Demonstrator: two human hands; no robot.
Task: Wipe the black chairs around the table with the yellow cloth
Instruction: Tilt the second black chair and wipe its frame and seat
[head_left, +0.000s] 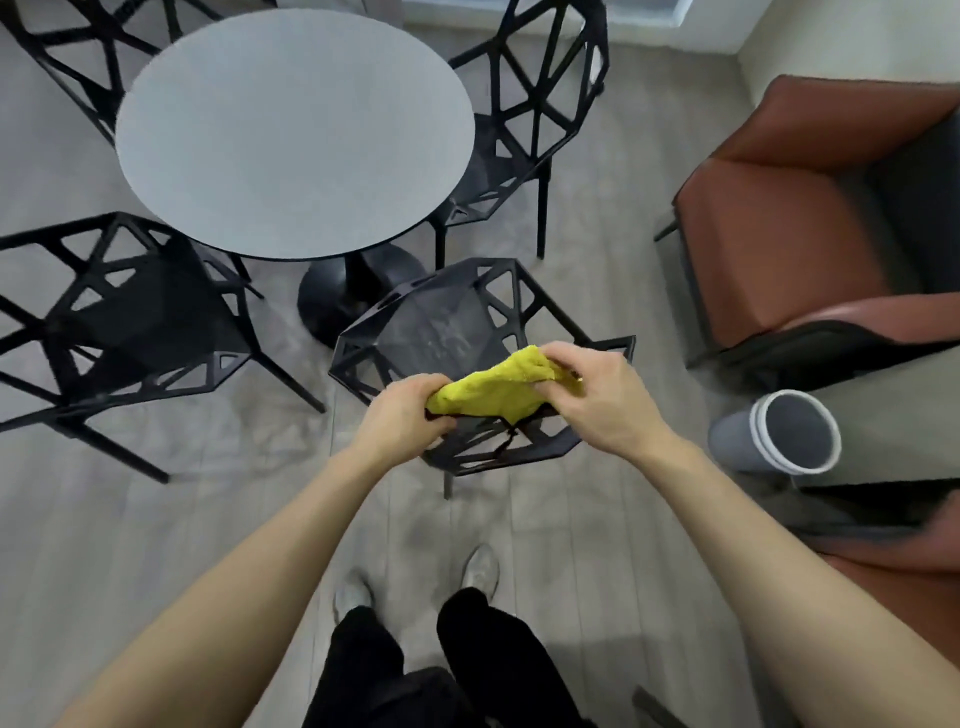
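A crumpled yellow cloth (497, 388) hangs between my two hands, above the back of the nearest black chair (441, 325). My left hand (402, 415) grips the cloth's left end with curled fingers. My right hand (597, 395) pinches its right end. The chair's seat shows pale smears. Around the round grey table (293, 130) stand more black lattice chairs: one at the left (130, 317), one at the far right (530, 119) and one at the top left (67, 57).
A brown armchair (810, 208) stands at the right, a second one (893, 571) lower right. A grey cylindrical bin (779, 436) with a white rim sits between them. The table's black pedestal base (343, 296) lies just beyond the near chair. My feet stand on the grey wood floor.
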